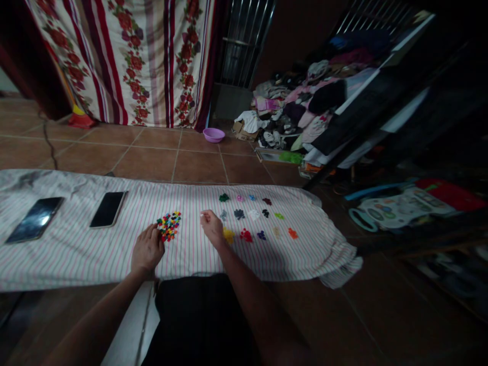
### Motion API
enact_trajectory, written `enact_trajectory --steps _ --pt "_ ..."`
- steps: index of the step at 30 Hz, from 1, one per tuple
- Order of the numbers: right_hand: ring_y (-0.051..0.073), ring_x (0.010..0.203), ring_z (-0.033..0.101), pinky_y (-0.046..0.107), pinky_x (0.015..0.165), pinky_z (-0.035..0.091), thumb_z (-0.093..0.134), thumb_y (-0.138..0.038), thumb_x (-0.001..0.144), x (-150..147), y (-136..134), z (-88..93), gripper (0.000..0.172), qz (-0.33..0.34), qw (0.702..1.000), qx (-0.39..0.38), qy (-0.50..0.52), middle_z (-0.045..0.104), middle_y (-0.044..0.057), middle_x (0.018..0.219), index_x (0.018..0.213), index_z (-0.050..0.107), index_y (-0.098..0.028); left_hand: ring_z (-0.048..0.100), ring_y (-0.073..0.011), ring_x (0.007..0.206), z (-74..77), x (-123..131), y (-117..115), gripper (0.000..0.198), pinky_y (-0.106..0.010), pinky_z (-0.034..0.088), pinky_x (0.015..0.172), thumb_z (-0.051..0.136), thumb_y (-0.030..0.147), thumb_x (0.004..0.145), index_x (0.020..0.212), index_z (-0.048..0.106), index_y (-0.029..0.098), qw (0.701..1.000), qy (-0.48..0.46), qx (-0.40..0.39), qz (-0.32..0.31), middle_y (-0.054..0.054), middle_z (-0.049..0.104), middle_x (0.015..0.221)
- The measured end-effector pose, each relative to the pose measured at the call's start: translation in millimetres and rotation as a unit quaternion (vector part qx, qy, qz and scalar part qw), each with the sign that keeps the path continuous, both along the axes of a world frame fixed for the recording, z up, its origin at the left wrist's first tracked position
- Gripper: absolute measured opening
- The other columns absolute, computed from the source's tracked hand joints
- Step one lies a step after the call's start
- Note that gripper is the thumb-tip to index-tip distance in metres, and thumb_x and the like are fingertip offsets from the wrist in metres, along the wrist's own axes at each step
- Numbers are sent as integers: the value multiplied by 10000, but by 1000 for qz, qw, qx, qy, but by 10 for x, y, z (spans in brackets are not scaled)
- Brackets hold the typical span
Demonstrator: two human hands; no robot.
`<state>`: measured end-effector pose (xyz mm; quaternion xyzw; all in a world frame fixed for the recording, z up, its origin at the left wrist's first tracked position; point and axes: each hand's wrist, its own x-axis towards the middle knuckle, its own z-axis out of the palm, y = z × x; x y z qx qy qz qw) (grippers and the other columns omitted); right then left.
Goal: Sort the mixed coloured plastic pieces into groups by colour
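A mixed pile of small bright pieces (pixel 169 226), in red, yellow, green, blue and other colours, lies on the striped cloth (pixel 114 259). At its left edge rests my left hand (pixel 148 248), fingers loosely extended and touching the nearest pieces. My right hand (pixel 212 227) is closed in a pinch between this pile and the sorted heaps; what its fingertips hold is too small to make out. Single-colour heaps lie in rows on the right, among them yellow pieces (pixel 228 235), red pieces (pixel 246 235), white pieces (pixel 253 214), dark grey pieces (pixel 239 214) and orange pieces (pixel 293 233).
Two dark-screened devices, a tablet (pixel 35 219) and a phone (pixel 109 209), lie on the cloth at the left. Beyond are a tiled floor (pixel 152 152), a purple basin (pixel 214 134), a floral curtain (pixel 133 61) and heaped clothes (pixel 297 101).
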<state>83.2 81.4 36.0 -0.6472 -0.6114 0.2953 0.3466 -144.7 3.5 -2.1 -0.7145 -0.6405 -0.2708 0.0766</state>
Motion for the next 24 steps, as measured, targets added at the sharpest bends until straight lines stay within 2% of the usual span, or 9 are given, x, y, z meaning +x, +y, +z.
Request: enact_trajectory --steps 7,14,20,24 --pt "153 736 635 250 704 503 458 -288 835 436 53 -9 284 -57 997 50 17 683 -26 760 997 689 -252 558 -297 1201 0 -2 -7 211 -471 462 1006 403 203 852 986 560 161 1000 13 0 -1 -194 614 1231" --pt "175 713 623 276 709 501 444 -296 793 1214 108 23 324 -126 987 93 -16 687 26 751 945 711 -195 564 -300 1197 -18 -14 -3 193 -462 470 999 395 201 858 967 549 163 999 38 8 4 -190 619 1225" --pt "202 767 637 290 756 480 478 -232 746 1743 160 49 288 -223 967 58 -107 707 67 794 926 693 -168 561 -297 1201 -32 -12 -3 185 -456 458 1009 398 202 865 968 547 163 999 36 3 6 -190 612 1233" --pt "193 790 631 270 730 454 476 -183 752 1900 180 45 268 -222 958 37 -177 715 80 853 905 695 -170 558 -297 1205 -38 -18 1 189 -463 459 1003 408 201 851 977 547 174 1000 24 6 4 -181 615 1230"
